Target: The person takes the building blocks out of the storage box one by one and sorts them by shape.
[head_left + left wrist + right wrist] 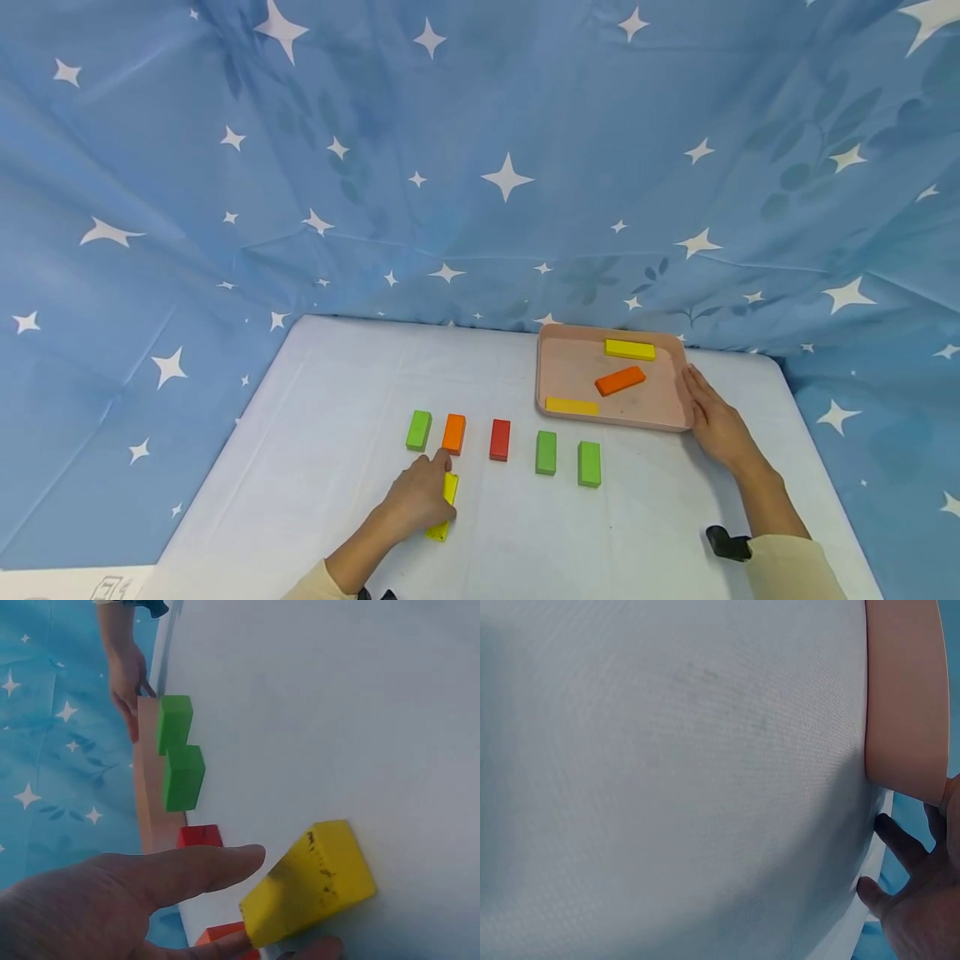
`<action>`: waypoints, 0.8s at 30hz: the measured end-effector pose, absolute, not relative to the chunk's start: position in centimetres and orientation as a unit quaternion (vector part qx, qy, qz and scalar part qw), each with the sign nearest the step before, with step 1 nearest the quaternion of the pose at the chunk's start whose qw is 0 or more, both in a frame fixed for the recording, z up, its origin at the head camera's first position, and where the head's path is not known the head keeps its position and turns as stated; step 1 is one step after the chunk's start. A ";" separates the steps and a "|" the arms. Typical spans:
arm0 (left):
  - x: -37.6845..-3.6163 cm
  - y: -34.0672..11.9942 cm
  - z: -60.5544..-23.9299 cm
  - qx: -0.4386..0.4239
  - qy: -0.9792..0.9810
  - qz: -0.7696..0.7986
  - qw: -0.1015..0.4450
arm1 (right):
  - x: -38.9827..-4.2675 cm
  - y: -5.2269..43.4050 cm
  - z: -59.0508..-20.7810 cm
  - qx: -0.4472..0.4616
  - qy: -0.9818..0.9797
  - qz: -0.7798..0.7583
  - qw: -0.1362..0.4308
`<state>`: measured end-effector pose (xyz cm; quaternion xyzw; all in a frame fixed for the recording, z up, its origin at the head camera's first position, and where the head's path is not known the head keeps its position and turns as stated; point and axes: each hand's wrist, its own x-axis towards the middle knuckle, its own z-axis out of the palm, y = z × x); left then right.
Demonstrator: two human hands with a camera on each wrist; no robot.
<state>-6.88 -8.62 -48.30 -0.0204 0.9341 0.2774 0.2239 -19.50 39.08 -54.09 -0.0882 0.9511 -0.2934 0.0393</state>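
Yellow block (446,504) lies low and left of centre in the head view, on the white table (337,400), with the left hand (420,498) lying over it; the wrist view shows thumb and a finger at its sides, pinching it. Above it runs a row of blocks: green (418,430), orange (453,433), red (499,439), then two more green ones. At right of centre, the right hand (716,421) rests with straight fingers against the pink tray (573,371), which holds two yellow blocks and an orange one.
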 end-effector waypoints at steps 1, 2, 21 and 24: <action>-6.9 -8.6 -48.2 -0.023 0.934 0.276 0.224 | -19.5 39.1 -54.1 -0.089 0.951 -0.293 0.039; -6.9 -8.6 -48.1 -0.024 0.935 0.276 0.223 | -19.5 39.1 -54.1 -0.089 0.951 -0.293 0.039; -11.2 -7.4 -45.2 0.053 0.946 0.253 0.197 | -19.5 39.1 -54.0 -0.084 0.950 -0.297 0.045; -12.6 -6.8 -44.8 0.079 0.942 0.261 0.196 | -19.5 39.1 -53.9 -0.082 0.950 -0.299 0.047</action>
